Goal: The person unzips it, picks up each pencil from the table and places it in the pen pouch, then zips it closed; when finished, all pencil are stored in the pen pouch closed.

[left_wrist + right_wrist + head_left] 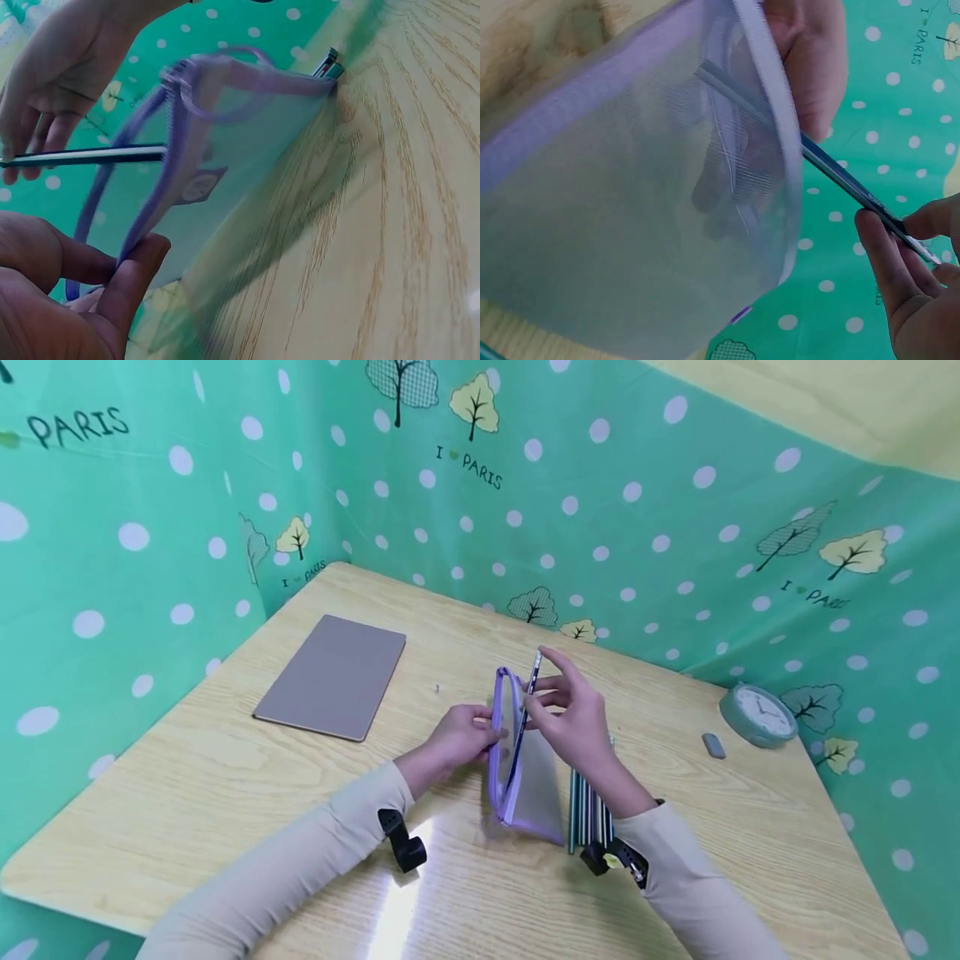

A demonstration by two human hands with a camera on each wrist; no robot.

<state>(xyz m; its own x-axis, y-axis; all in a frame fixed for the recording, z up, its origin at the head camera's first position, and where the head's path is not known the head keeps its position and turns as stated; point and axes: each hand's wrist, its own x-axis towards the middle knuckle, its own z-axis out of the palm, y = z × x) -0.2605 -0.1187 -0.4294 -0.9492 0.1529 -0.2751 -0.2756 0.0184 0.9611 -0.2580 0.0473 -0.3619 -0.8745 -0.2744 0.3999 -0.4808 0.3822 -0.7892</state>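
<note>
A see-through mesh pencil pouch (537, 785) with purple zipper edging stands with its mouth parted on the table. My left hand (459, 737) pinches the pouch's edge between thumb and fingers, as the left wrist view shows up close. With its fingertips, my right hand (573, 710) holds a dark pencil (525, 718) near its upper end. The pencil's lower end is inside the pouch, seen through the mesh (630, 210) in the right wrist view. Right of the pouch lie several striped pencils (583, 810) side by side, partly hidden by my right forearm.
A grey-brown notebook (333, 677) lies at the left of the wooden table (187, 827). On the right are a grey-blue eraser (713, 745) and a round clock (759, 714). A tiny object (438, 688) sits left of the pouch. Green dotted curtains (637, 527) border the table.
</note>
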